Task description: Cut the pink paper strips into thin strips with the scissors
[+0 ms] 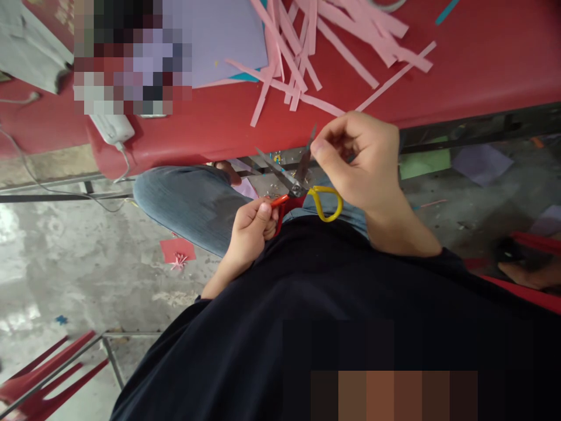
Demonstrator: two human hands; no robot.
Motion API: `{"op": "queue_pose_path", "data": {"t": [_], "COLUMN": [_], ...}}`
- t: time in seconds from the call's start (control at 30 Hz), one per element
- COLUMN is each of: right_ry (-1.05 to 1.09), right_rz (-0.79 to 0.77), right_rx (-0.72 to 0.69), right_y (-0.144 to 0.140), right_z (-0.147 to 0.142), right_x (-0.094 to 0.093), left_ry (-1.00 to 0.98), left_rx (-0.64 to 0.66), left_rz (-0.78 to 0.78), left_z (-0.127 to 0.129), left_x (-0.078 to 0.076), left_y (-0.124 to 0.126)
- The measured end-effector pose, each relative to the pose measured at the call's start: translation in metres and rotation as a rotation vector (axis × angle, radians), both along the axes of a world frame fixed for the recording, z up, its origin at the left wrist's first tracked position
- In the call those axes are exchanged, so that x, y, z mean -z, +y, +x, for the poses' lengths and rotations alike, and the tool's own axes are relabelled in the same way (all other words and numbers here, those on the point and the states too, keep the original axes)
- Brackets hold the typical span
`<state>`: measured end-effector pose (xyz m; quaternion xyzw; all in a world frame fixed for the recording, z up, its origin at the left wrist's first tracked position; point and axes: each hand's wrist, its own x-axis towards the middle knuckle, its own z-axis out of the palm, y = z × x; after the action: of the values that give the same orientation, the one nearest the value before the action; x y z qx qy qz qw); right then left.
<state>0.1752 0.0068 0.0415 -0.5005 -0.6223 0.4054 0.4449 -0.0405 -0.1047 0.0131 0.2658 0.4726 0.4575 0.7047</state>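
Floor: bare concrete (pixel 87 234) lay below, littered with offcuts, among them a green sheet (pixel 425 162) beneath the bench's right side and a red paper (pixel 164 250) bearing a pink tuft (pixel 179 261).
Red bench: the bench (pixel 482 64) carried the paper stock, with a power strip (pixel 117 130) by its near left corner.
Purple sheet: the purple sheet (pixel 228 41) lay left of the strips, back from the near edge, looking whole; a blue sheet (pixel 248 76) peeked from under it. Both seemed uncut stock, though how much of it was meant for use could not be told.
Pink strips: a loose heap of pink strips (pixel 348 55) spread across the bench's middle, some ends near the front edge. Judging by these, a good deal of cutting was done; none looked folded or joined.
Right hand: the right hand (pixel 359 158) was curled, thumb close to the fingertips, beside one blade tip; whether it pinched anything could not be told.
Left hand: the left hand (pixel 258 219) was closed around the red handle.
Scissors: the scissors (pixel 297 188) hung over the lap, just before the bench's near edge, blades apart, yellow handle free, no paper visible between them. No cut seemed under way.
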Motion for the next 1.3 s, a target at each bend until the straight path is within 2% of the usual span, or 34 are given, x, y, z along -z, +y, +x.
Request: {"op": "queue_pose_path", "data": {"t": [0.17, 0.47, 0.67, 0.8, 0.97, 1.17, 1.3], "right_ry": [0.043, 0.116, 0.07, 0.072, 0.193, 0.221, 0.226], "right_rz": [-0.036, -0.131, -0.096, -0.049, 0.019, -0.09, -0.059], "right_rx": [-0.016, -0.083, -0.068, -0.045, 0.068, -0.059, -0.123], "right_y": [0.001, 0.003, 0.003, 0.006, 0.013, 0.012, 0.007], "right_z": [0.002, 0.007, 0.006, 0.003, 0.002, 0.003, 0.004], "right_x": [0.006, 0.016, 0.018, 0.021, 0.031, 0.031, 0.024], "left_ry": [0.066, 0.149, 0.204, 0.169, 0.087, -0.032, -0.065], "left_rx": [0.003, 0.004, 0.01, 0.003, -0.033, -0.007, 0.006], "left_rz": [0.049, 0.063, 0.072, 0.075, 0.056, 0.0, -0.029], "left_z": [-0.001, -0.002, 0.002, 0.004, 0.004, 0.002, 0.001], "left_x": [0.007, 0.008, 0.01, 0.011, 0.009, 0.004, 0.005], "left_y": [-0.003, -0.005, -0.006, -0.006, -0.004, 0.002, 0.005]}}
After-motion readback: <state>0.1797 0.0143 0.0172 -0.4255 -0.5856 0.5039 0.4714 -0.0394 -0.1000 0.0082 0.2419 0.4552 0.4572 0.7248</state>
